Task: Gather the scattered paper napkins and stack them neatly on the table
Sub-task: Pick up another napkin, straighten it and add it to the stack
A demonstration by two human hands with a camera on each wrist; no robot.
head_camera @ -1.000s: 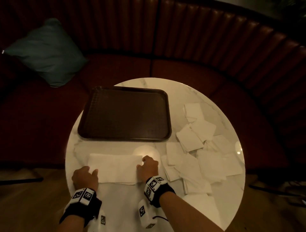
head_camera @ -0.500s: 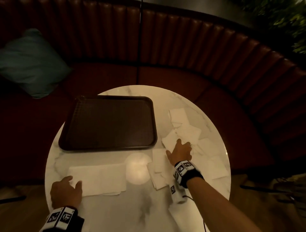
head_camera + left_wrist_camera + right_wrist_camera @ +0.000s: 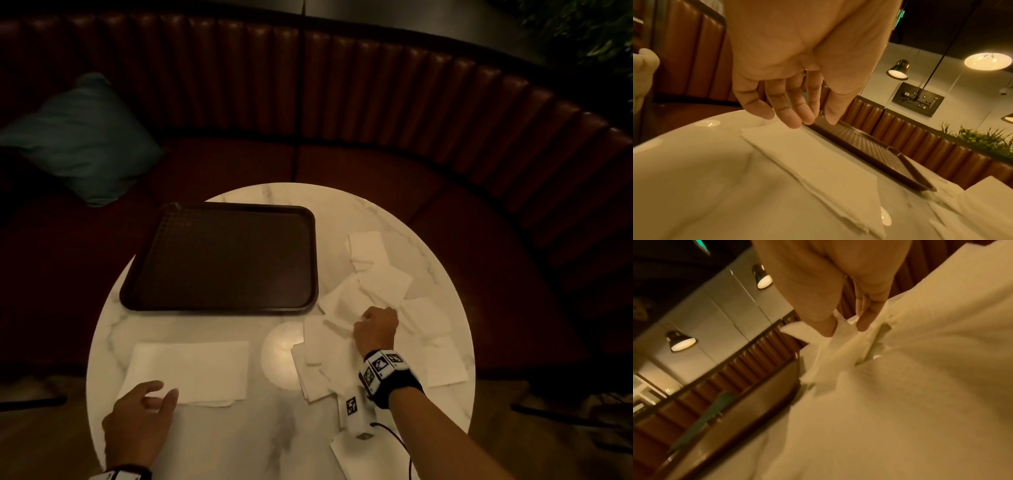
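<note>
Right hand [image 3: 375,329] pinches one white napkin [image 3: 846,344] between thumb and fingers, over the scattered napkins [image 3: 383,308] on the right half of the round marble table [image 3: 219,445]. Left hand [image 3: 138,425] hovers with fingers loosely spread, holding nothing, above the near-left corner of the napkin stack [image 3: 191,371], which lies in front of the dark tray [image 3: 222,257]. No legible writing; wrist bands carry black-and-white square markers only.

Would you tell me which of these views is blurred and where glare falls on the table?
Right wrist view: motion-blurred, though the right hand visibly pinches a napkin. Head view: dim, with a lamp's glare spot on the table. Left wrist view: fairly sharp.
</note>
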